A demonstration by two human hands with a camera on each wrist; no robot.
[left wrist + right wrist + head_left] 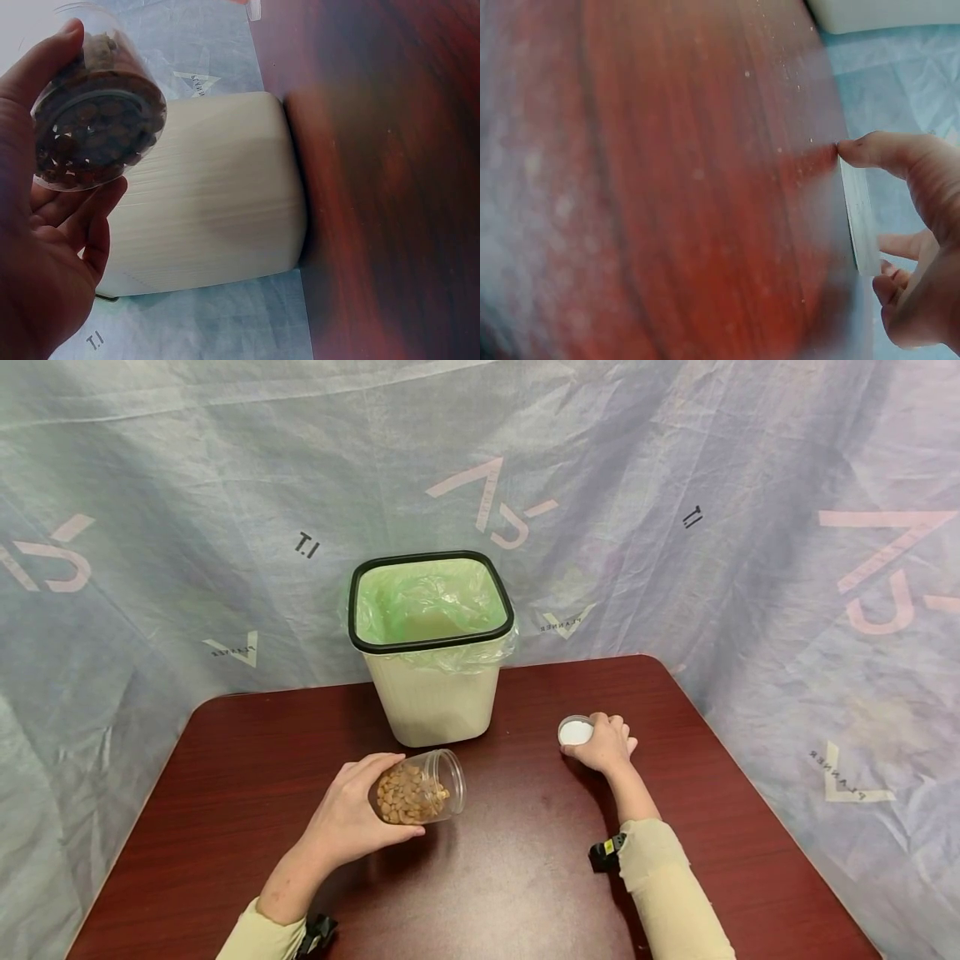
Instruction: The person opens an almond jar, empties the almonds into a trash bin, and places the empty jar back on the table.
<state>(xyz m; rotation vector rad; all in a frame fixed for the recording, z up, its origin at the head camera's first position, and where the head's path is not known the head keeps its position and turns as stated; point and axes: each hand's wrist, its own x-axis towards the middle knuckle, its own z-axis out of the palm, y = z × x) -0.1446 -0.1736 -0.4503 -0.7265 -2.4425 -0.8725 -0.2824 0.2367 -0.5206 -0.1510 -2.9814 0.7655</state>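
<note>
My left hand [348, 814] grips a clear plastic jar [411, 791] tipped on its side, its open mouth facing right. Small brown nut-like pieces [405, 793] fill much of it, some reaching toward the neck. In the left wrist view the thumb and fingers span the jar [97, 112], base toward the camera. Over at the right, my right hand [606, 742] pinches a round clear lid with a white inside [575, 732] by its edge. The right wrist view shows the lid [860, 217] edge-on, close over the tabletop, thumb at one side.
A cream trash bin [435, 693] with a black rim and a green-tinted plastic liner [442, 597] stands at the back of the dark red table [517, 852], just beyond the jar. Grey printed sheeting [600, 485] hangs behind and along the sides.
</note>
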